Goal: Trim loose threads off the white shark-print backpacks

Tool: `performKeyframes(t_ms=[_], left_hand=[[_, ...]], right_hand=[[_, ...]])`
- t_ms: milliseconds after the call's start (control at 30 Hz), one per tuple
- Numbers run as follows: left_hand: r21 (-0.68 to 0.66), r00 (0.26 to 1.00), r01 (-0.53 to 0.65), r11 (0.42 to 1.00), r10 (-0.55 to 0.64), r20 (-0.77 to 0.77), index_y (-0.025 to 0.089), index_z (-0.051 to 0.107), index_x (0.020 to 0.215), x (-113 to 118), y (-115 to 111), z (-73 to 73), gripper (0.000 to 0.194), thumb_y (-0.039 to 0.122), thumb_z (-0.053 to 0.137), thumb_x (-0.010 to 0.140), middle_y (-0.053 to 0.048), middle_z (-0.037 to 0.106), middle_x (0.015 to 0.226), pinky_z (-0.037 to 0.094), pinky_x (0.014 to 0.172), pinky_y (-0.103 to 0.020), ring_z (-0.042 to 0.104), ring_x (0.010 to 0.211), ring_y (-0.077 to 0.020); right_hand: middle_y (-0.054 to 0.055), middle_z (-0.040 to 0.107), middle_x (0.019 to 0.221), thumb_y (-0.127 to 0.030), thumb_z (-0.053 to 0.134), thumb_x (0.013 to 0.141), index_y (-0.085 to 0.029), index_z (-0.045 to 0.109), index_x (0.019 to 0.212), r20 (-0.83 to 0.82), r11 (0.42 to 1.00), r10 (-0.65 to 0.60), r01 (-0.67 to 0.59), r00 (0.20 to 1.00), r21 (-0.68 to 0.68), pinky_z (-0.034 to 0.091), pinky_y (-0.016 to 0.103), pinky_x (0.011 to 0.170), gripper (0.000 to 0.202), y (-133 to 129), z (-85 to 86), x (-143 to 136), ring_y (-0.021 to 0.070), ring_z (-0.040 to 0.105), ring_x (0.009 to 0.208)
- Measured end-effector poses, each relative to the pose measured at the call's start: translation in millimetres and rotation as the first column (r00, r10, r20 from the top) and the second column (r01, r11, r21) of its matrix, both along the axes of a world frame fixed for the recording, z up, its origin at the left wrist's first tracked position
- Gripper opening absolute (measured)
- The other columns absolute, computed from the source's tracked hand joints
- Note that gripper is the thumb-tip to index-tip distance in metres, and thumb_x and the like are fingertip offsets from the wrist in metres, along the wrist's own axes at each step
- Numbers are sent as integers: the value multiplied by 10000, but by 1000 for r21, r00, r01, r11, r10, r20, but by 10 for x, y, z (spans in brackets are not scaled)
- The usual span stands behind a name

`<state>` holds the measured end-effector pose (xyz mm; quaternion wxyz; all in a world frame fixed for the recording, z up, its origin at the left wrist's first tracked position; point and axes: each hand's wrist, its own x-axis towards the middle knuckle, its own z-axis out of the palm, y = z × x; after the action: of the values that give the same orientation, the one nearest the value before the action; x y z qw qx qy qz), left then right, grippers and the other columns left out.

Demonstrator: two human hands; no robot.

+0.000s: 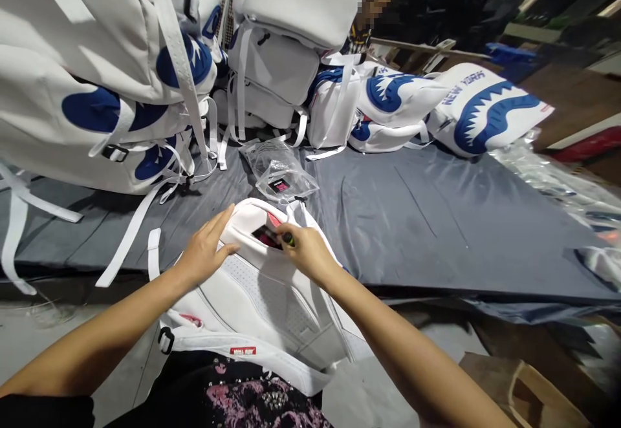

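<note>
A white backpack (272,292) leans at the table's front edge, its back panel toward me and a dark opening near its top. My left hand (206,250) rests on the backpack's upper left side, open, fingers stretched along it and thumb apart beside the opening. At the opening's right end, my right hand (308,253) is closed around a small dark tool with a yellow-green end (288,239). The tool's far end is hidden, so its kind cannot be made out. Inside the opening some red and dark lining shows.
A clear plastic bag (281,172) with a small black-and-pink label lies behind the backpack on the grey-covered table (402,221). Stacked white backpacks (97,79) with blue patches stand at left and back. Clear plastic wrapping (543,169) lies at right, and a cardboard box (514,389) is below.
</note>
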<state>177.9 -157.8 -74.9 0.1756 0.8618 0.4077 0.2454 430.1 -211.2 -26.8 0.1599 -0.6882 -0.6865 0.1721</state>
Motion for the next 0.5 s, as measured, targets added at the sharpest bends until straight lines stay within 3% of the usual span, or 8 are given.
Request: performKeyframes(t_ms=[100,233,333,500], left_hand=[[165,995,82,983,-92,49,271,330,1562,-47,-103,-18,653,357,591,970,-128,497,1534,452,1167,-453,492,1417,-258],[287,988,108,952,-136,79,284,342,1552,-97,-209,-21,644,284,607,964,-157,518,1505,507,1112,-429,555,1357,-259],[284,988,99,954,-128,86,296,349,1545,-112,-207,-55,640,267,611,962,-154,520,1504,521,1095,-425,579,1330,-258],[226,992,74,971,-94,80,311,336,1554,-90,-139,-112,625,315,581,979,-121,511,1522,513,1115,-441,557,1360,-259]], right_hand=[[51,792,1007,-108,615,851,-235,756,1065,19,974,163,-158,986,-164,491,271,788,286,31,36,-129,221,730,947],[78,780,988,-163,590,903,-224,754,1075,212,934,288,-225,934,-278,471,294,740,245,-33,70,-321,247,729,918],[113,744,1072,-150,485,970,-182,739,1055,346,924,345,-251,872,-289,446,303,685,270,-48,83,-416,248,720,907],[115,750,996,-125,487,969,-148,728,1037,359,888,416,-287,836,-360,428,297,674,251,32,122,-416,248,721,882]])
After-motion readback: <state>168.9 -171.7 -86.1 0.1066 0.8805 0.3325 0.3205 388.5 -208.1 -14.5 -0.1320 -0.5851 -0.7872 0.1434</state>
